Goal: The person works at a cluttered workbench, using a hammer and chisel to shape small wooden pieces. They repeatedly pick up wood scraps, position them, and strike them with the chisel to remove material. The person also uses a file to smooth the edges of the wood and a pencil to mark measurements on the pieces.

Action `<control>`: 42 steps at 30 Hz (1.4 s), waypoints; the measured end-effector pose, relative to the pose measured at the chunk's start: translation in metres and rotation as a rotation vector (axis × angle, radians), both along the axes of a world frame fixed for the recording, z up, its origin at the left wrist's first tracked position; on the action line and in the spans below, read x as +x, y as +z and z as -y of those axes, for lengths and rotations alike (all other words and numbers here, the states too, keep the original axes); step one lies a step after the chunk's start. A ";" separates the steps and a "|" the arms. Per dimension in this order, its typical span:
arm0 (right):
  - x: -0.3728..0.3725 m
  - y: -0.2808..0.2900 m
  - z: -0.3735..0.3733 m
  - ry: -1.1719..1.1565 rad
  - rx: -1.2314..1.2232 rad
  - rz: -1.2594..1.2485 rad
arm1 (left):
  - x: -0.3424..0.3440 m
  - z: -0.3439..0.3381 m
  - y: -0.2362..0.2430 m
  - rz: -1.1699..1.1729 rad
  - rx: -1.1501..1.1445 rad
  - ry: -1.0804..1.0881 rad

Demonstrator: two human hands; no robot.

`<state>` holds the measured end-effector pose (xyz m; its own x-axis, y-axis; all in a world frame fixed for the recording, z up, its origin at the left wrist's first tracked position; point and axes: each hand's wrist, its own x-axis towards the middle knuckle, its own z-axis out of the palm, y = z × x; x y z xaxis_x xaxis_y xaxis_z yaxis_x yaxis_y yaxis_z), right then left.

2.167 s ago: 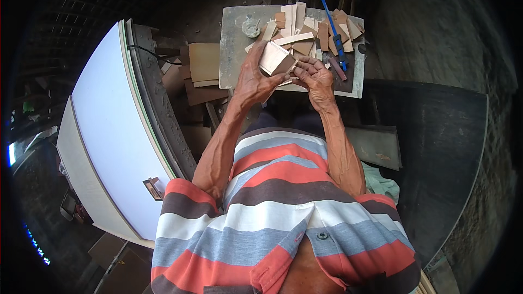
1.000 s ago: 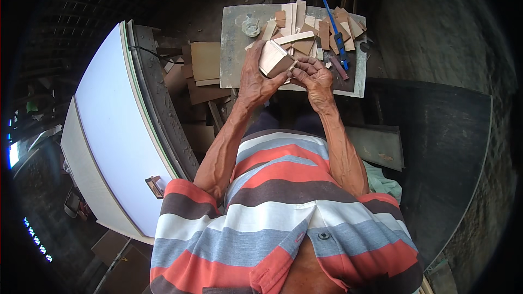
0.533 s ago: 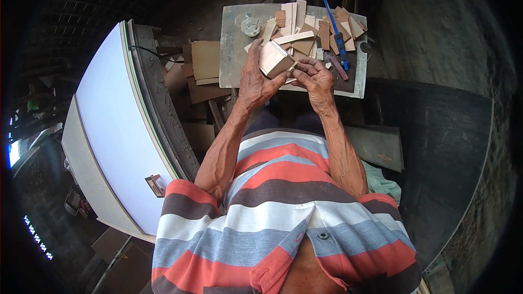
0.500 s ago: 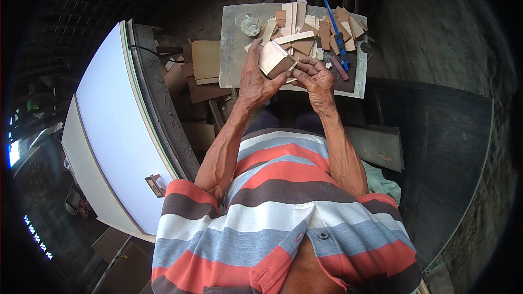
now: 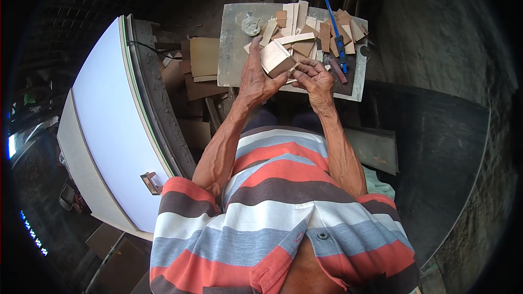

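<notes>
My left hand (image 5: 255, 80) is closed round a small pale wooden box (image 5: 274, 56), thumb along its near side and fingers up its left side. The box is tilted, with a light top face and a browner side turned toward my right hand. At its right corner my right hand (image 5: 316, 80) has thumb and fingertips pinched together. Something small and pale shows at those fingertips, too small to name. Both hands are held over the near edge of a grey work board (image 5: 231, 49).
Wood offcuts (image 5: 294, 19) lie heaped on the board, with a blue clamp-like tool (image 5: 340, 43), a reddish bar (image 5: 338, 71) and a small round tub (image 5: 251, 25). Large white panels (image 5: 114, 114) stand at my left, bearing a small wooden piece (image 5: 150, 183). A dark sheet (image 5: 436, 147) is at my right.
The whole view has shifted slightly. Both hands keep nearly the same hold at the box, with hardly any visible movement.
</notes>
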<state>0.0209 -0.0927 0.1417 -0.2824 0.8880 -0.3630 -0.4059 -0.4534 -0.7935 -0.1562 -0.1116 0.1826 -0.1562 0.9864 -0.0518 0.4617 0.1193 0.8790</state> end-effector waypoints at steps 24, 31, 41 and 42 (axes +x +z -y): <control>0.016 -0.029 -0.017 0.070 -0.052 0.072 | 0.016 -0.014 -0.022 -0.055 -0.055 0.032; 0.016 -0.028 -0.021 0.066 -0.016 0.048 | 0.011 -0.023 -0.019 0.045 -0.118 0.000; 0.018 -0.024 -0.026 0.128 -0.019 0.070 | 0.014 -0.022 -0.022 -0.039 -0.113 0.040; 0.018 -0.025 -0.026 0.129 -0.015 0.067 | 0.015 -0.023 -0.019 -0.039 -0.127 0.045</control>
<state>0.0391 -0.0665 0.1172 -0.3682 0.8403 -0.3979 -0.2903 -0.5105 -0.8094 -0.1407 -0.0888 0.1633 -0.2040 0.9642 -0.1692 0.4871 0.2499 0.8368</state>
